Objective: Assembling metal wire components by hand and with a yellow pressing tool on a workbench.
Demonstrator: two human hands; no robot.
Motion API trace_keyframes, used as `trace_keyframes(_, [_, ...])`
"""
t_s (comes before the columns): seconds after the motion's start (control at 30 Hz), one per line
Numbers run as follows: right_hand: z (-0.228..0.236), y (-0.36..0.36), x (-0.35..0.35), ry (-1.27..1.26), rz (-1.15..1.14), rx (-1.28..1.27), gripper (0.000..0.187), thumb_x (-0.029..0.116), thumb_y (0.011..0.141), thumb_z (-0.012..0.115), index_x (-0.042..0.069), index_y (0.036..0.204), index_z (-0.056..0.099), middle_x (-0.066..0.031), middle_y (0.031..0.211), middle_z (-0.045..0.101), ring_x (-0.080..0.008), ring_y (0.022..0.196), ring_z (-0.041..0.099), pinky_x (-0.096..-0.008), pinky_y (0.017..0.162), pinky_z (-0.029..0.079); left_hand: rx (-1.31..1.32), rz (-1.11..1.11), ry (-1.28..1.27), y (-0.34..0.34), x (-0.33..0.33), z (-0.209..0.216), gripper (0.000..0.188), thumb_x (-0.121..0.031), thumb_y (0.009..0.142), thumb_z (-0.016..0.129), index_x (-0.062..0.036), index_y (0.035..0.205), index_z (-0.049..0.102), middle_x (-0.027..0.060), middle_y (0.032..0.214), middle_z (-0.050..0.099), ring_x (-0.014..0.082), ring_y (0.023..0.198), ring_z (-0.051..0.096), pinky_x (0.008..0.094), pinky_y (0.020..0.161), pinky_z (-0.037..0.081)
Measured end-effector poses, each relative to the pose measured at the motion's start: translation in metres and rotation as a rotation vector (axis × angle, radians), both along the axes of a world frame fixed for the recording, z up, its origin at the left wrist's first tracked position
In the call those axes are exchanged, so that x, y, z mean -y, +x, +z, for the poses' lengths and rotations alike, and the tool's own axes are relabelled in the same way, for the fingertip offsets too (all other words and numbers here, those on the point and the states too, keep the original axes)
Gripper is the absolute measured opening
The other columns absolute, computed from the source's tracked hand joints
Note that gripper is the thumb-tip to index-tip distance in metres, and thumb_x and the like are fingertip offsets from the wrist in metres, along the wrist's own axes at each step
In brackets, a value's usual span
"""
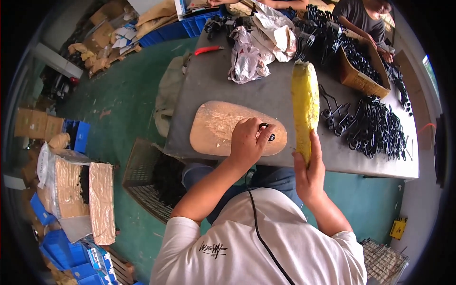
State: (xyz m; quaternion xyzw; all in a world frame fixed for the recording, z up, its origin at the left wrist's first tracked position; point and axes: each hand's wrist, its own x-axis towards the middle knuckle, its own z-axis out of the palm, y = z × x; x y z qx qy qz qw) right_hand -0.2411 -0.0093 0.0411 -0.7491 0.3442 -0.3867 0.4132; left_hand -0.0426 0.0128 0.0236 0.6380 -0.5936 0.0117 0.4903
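White shirt [270,237] lies nearest; left hand [248,140] is clamped on a black part [271,137], board [211,126] beneath it; right hand [311,176], apart, grips a yellow bar [305,99] by its near end; steadying the part seems the step; the next move likely calls for firm grips.

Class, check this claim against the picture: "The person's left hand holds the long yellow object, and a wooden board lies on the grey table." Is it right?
Not quite: the head view shows the right hand, not the left, holding the long yellow object. The rest stands: a wooden board lies on the grey table.
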Motion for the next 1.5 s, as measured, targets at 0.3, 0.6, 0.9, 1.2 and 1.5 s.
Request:
trace_keyframes(0.3, [-0.076, 0.013, 0.024, 0.286, 0.179, -0.331, 0.068, 0.008, 0.094, 0.056, 0.019, 0.155, 0.029, -0.0298, 0.114, 0.063, -0.0446, 0.109, 0.062, -0.044, 0.093, 0.05, -0.019, 0.013, 0.032, 0.003, -0.001, -0.005, 0.033, -0.027, 0.092, 0.07, -0.0058, 0.074, 0.05, 0.0091, 0.065, 0.054, 0.0319, 0.065, 0.055, 0.0445, 0.061, 0.044])
trace_keyframes(0.6, [-0.117, -0.004, 0.048, 0.381, 0.085, -0.148, 0.055, 0.012, 0.096, 0.059, 0.014, 0.149, 0.042, -0.0203, 0.136, 0.058, -0.028, 0.127, 0.057, -0.035, 0.104, 0.044, 0.037, 0.052, -0.034, 0.003, -0.007, -0.01, 0.031, -0.018, 0.084, 0.077, -0.0069, 0.074, 0.05, 0.0093, 0.065, 0.054, 0.0332, 0.063, 0.055, 0.0457, 0.061, 0.043])
trace_keyframes(0.9, [-0.109, -0.009, 0.066, 0.23, -0.019, -0.428, 0.062, 0.024, 0.096, 0.056, 0.024, 0.153, 0.031, -0.0277, 0.117, 0.063, -0.0456, 0.108, 0.062, -0.0477, 0.093, 0.05, 0.038, 0.055, -0.044, -0.003, -0.007, -0.014, 0.029, -0.014, 0.084, 0.075, -0.0073, 0.075, 0.049, 0.0103, 0.067, 0.053, 0.0339, 0.066, 0.056, 0.0446, 0.064, 0.045])
trace_keyframes(1.2, [-0.106, -0.005, 0.066, 0.187, -0.024, -0.458, 0.064, 0.024, 0.095, 0.057, 0.023, 0.153, 0.03, -0.0272, 0.115, 0.063, -0.046, 0.106, 0.062, -0.0492, 0.093, 0.05, 0.093, 0.073, -0.01, -0.004, -0.009, -0.013, 0.028, -0.017, 0.084, 0.077, -0.0069, 0.08, 0.051, 0.0099, 0.069, 0.055, 0.0327, 0.067, 0.057, 0.0446, 0.067, 0.046])
trace_keyframes(1.5, [-0.105, -0.003, 0.063, 0.142, -0.019, -0.473, 0.064, 0.023, 0.094, 0.057, 0.024, 0.153, 0.03, -0.0277, 0.114, 0.063, -0.0463, 0.103, 0.062, -0.0501, 0.091, 0.051, 0.107, 0.069, -0.033, -0.003, -0.009, -0.016, 0.031, -0.016, 0.081, 0.08, -0.0075, 0.082, 0.05, 0.0078, 0.069, 0.055, 0.0309, 0.067, 0.057, 0.0439, 0.068, 0.047])
